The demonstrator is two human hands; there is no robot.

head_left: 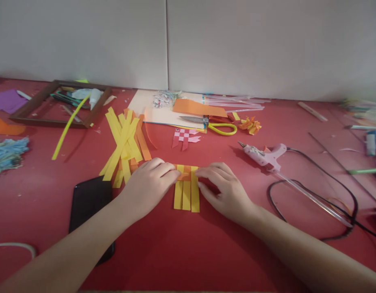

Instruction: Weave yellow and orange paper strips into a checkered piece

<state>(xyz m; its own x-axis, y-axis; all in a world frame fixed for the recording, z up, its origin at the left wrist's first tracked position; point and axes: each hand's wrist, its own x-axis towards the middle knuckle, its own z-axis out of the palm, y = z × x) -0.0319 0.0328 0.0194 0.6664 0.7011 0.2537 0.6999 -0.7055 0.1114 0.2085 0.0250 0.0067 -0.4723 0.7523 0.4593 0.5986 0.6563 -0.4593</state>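
Three yellow paper strips (187, 197) lie side by side on the red table, with a short orange paper strip (184, 176) woven across their upper part. My left hand (153, 183) is closed at the left edge, its thumb and fingertips on the orange strip's end. At the right edge, my right hand (226, 189) has its curved thumb and finger pinching the outer yellow strip. My fingers hide both ends of the orange strip. Beyond the hands lies a small pink-and-red woven paper fish (184, 137).
Loose yellow strips (123, 142) are piled beside my left hand, above a black phone (90, 203). A pink glue gun (264, 156) with a looping cord lies right. Scissors (218, 127) and an orange paper piece (198, 108) lie behind. A brown frame (50, 122) stands back left.
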